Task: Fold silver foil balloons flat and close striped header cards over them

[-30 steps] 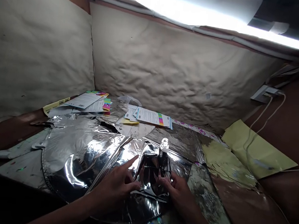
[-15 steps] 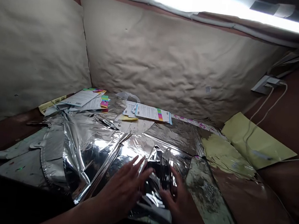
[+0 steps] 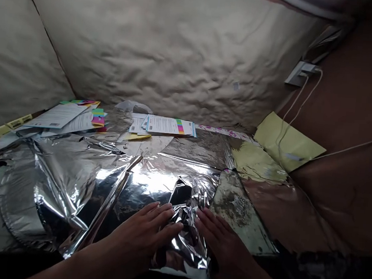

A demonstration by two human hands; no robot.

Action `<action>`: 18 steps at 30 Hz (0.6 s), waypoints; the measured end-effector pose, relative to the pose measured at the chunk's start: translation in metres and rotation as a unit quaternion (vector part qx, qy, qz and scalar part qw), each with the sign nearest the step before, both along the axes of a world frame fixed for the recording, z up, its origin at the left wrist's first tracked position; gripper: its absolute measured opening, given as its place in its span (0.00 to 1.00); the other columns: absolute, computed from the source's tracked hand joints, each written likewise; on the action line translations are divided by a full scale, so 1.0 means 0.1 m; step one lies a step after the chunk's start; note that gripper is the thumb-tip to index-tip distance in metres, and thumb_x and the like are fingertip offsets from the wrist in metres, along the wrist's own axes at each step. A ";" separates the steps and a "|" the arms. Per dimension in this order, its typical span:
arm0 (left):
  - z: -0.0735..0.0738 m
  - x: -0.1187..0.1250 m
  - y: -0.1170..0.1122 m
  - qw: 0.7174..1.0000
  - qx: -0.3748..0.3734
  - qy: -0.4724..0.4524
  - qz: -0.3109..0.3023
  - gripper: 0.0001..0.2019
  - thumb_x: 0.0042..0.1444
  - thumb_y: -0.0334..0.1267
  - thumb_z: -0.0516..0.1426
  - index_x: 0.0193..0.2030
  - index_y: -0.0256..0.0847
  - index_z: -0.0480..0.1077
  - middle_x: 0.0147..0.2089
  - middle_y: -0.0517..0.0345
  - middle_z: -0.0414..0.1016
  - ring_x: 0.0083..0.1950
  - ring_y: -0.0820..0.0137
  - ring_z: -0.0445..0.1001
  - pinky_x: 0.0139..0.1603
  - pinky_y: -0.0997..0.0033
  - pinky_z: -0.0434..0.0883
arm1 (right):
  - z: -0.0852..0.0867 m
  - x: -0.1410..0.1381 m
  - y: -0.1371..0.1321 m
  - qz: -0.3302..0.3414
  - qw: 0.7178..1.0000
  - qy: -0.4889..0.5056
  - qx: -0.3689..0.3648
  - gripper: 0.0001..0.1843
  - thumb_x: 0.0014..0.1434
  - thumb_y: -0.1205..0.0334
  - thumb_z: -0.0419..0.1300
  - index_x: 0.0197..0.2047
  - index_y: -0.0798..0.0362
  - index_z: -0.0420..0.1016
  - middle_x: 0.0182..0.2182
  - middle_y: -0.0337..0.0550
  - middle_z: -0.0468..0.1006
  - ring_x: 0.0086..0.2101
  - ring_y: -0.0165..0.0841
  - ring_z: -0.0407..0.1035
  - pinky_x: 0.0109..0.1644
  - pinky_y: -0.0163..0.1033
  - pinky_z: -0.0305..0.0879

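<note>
A crumpled, shiny silver foil sheet (image 3: 192, 240) lies on the work surface in front of me, between my hands. My left hand (image 3: 147, 234) rests palm down on the left part of it, fingers stretched out and thumb toward the middle. On the right side, my right hand (image 3: 221, 238) lies flat with its fingertips on the foil's edge. Neither hand grips anything that I can see. The foil's parts under my palms are hidden. Beneath and to the left spreads a larger silver foil covering (image 3: 68, 177) with creases.
Printed paper cards with coloured strips stand in a left pile (image 3: 57, 117) and a middle pile (image 3: 166, 125) at the back wall. A yellow sheet (image 3: 290, 142) leans at the right, with white cables (image 3: 301, 102) hanging from a wall socket (image 3: 300, 73). A stained pale board (image 3: 241, 209) lies right.
My right hand has gone from curled fingers on the foil to lying flat. My left hand has lowered onto the foil, which is more crumpled. The view has shifted right and downward.
</note>
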State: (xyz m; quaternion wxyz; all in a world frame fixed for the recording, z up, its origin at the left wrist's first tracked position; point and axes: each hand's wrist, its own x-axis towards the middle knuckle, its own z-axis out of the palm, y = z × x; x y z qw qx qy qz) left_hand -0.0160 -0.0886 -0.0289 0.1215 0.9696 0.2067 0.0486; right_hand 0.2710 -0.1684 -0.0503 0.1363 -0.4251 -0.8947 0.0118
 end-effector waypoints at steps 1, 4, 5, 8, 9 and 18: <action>0.03 0.02 0.02 1.000 -0.003 -0.003 0.003 0.38 0.50 0.28 0.58 0.68 0.46 0.54 0.67 0.44 0.61 0.69 0.52 0.57 0.68 0.49 0.58 | -0.01 -0.02 0.05 -0.020 1.000 0.006 -0.017 0.41 0.59 0.66 0.58 0.72 0.55 0.48 0.67 0.51 0.60 0.68 0.43 0.49 0.69 0.50 0.54; 0.10 0.04 0.06 0.999 -0.034 -0.028 0.003 0.34 0.50 0.25 0.56 0.65 0.46 0.58 0.62 0.49 0.66 0.65 0.58 0.63 0.64 0.56 0.63 | -0.05 -0.06 0.09 -0.044 0.997 0.045 -0.040 0.38 0.57 0.71 0.57 0.70 0.51 0.55 0.64 0.50 0.64 0.66 0.43 0.53 0.67 0.51 0.57; 0.13 0.04 0.08 0.998 -0.049 -0.041 -0.002 0.33 0.51 0.25 0.56 0.65 0.46 0.58 0.61 0.50 0.67 0.64 0.59 0.64 0.64 0.58 0.64 | -0.06 -0.06 0.09 -0.044 0.997 0.058 -0.040 0.38 0.57 0.71 0.58 0.70 0.51 0.57 0.65 0.51 0.63 0.65 0.44 0.54 0.67 0.52 0.57; 0.23 0.05 0.14 0.991 -0.108 -0.083 -0.005 0.28 0.55 0.28 0.56 0.63 0.45 0.60 0.58 0.50 0.71 0.59 0.60 0.69 0.62 0.59 0.65 | -0.04 -0.05 0.08 -0.038 0.993 0.097 -0.063 0.37 0.57 0.69 0.59 0.69 0.51 0.58 0.67 0.52 0.60 0.65 0.45 0.54 0.66 0.52 0.58; 0.27 0.06 0.18 0.986 -0.136 -0.096 0.005 0.25 0.58 0.30 0.55 0.62 0.45 0.62 0.56 0.50 0.73 0.56 0.61 0.71 0.60 0.61 0.66 | -0.02 -0.04 0.09 -0.043 0.988 0.121 -0.080 0.35 0.58 0.68 0.59 0.68 0.52 0.59 0.66 0.52 0.61 0.65 0.44 0.56 0.66 0.51 0.59; 0.12 0.32 0.77 0.839 -0.481 -0.203 0.153 0.18 0.58 0.44 0.59 0.50 0.35 0.71 0.41 0.51 0.79 0.41 0.63 0.76 0.40 0.70 0.70 | 0.00 -0.15 0.46 -0.297 0.837 0.415 -0.198 0.32 0.62 0.50 0.59 0.64 0.56 0.60 0.35 0.44 0.83 0.39 0.40 0.78 0.45 0.43 0.72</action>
